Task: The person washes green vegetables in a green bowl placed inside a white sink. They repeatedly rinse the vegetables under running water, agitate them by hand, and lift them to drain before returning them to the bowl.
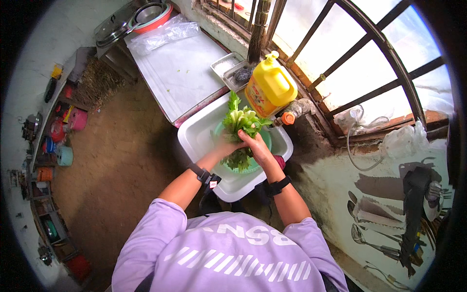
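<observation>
A bunch of leafy greens [235, 122] with pale stem ends is between my hands, above the white sink [189, 137]. My right hand [258, 146] grips the bunch from the right, thumb laid across it. From the left my left hand [230, 146] closes around the same bunch; it is blurred, and its fingers are partly hidden by leaves. Below the hands, a green plastic basin [268, 138] sits inside the sink, largely covered by the greens and my hands. Some leaves hang down toward its near side.
Behind the sink stand a yellow pump jug [271, 85] and a tap with an orange handle [288, 118]. Two metal trays [228, 64], one holding a scouring pad, lie beside a white-topped table [178, 69]. Utensils [379, 233] hang on the right wall. A barred window [350, 47] rises behind.
</observation>
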The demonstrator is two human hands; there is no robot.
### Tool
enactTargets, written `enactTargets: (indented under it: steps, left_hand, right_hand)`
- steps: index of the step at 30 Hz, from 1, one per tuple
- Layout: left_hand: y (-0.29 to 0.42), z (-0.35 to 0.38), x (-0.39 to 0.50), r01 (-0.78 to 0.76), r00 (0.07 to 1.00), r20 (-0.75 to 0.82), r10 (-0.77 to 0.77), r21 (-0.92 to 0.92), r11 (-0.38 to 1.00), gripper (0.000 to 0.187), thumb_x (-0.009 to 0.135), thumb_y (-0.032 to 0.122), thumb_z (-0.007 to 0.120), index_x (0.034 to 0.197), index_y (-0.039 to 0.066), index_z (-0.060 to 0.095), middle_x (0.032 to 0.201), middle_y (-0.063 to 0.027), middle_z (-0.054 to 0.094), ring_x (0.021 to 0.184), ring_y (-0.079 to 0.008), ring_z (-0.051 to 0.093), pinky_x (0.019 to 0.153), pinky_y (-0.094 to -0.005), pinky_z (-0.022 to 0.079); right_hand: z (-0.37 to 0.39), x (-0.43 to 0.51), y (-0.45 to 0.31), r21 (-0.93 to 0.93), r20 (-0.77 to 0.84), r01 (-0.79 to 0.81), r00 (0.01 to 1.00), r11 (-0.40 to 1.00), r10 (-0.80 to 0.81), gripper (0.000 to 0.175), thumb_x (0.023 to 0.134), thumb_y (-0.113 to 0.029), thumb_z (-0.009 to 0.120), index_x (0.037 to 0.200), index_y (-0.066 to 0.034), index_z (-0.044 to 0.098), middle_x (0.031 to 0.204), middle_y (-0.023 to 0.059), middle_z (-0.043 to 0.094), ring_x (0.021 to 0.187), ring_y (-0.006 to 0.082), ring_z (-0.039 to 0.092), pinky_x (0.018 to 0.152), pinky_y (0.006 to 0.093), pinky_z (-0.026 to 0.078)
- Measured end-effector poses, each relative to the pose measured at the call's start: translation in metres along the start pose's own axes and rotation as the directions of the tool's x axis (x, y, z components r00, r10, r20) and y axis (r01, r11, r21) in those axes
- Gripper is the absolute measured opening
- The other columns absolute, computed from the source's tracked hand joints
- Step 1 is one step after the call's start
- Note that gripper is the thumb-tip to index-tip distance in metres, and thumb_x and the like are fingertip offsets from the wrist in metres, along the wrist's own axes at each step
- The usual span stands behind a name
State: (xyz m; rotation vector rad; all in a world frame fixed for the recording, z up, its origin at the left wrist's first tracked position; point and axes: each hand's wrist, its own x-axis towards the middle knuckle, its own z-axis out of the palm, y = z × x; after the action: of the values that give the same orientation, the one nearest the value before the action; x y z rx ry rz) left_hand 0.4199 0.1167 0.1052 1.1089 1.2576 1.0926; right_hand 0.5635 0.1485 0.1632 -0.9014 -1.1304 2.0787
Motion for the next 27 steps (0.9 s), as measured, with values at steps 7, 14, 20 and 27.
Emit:
enactTargets:
  steps: [7, 14, 20, 27]
  left_hand:
    - [0.046, 0.002, -0.001, -0.277, 0.949, -0.064, 0.308, 0.296, 0.914, 0.056, 0.087, 0.027, 0.063, 0.137, 0.009, 0.044, 0.141, -0.0091, 0.045, 0.132, -0.0248, 0.039, 0.112, -0.0387, 0.026]
    - [0.094, 0.003, -0.002, -0.353, 0.922, -0.168, 0.349, 0.003, 0.935, 0.058, 0.074, 0.008, 0.079, 0.124, 0.004, 0.050, 0.119, -0.0060, 0.060, 0.109, -0.0175, 0.057, 0.094, -0.0329, 0.047]
    - [0.118, 0.007, -0.013, -0.283, 0.952, -0.148, 0.268, -0.086, 0.955, 0.056, 0.073, 0.009, 0.079, 0.122, 0.004, 0.052, 0.116, -0.0051, 0.060, 0.105, -0.0166, 0.057, 0.090, -0.0320, 0.047]
    - [0.127, 0.011, -0.009, -0.114, 0.985, -0.160, 0.061, -0.343, 0.932, 0.050, 0.075, 0.008, 0.076, 0.120, 0.002, 0.056, 0.116, -0.0051, 0.060, 0.103, -0.0161, 0.057, 0.090, -0.0301, 0.047]
  right_hand:
    - [0.014, -0.014, -0.042, -0.313, 0.067, 0.125, 0.992, 0.942, -0.110, 0.057, 0.087, -0.028, 0.068, 0.133, -0.0022, 0.045, 0.124, 0.0058, 0.055, 0.114, 0.0162, 0.050, 0.099, 0.0313, 0.039]
    - [0.026, -0.022, -0.071, -0.317, 0.077, 0.255, 0.967, 0.914, -0.243, 0.073, 0.089, -0.037, 0.065, 0.142, 0.0012, 0.032, 0.136, 0.0156, 0.043, 0.126, 0.0222, 0.040, 0.107, 0.0334, 0.029]
    - [0.018, -0.018, -0.078, -0.461, 0.164, 0.428, 0.902, 0.778, -0.399, 0.058, 0.091, -0.037, 0.058, 0.134, -0.0001, 0.045, 0.139, 0.0221, 0.038, 0.129, 0.0314, 0.036, 0.110, 0.0366, 0.024]
    - [0.015, -0.008, -0.072, -0.490, 0.085, 0.512, 0.833, 0.705, -0.546, 0.065, 0.091, -0.038, 0.059, 0.140, 0.0000, 0.039, 0.143, 0.0245, 0.033, 0.135, 0.0369, 0.026, 0.112, 0.0439, 0.020]
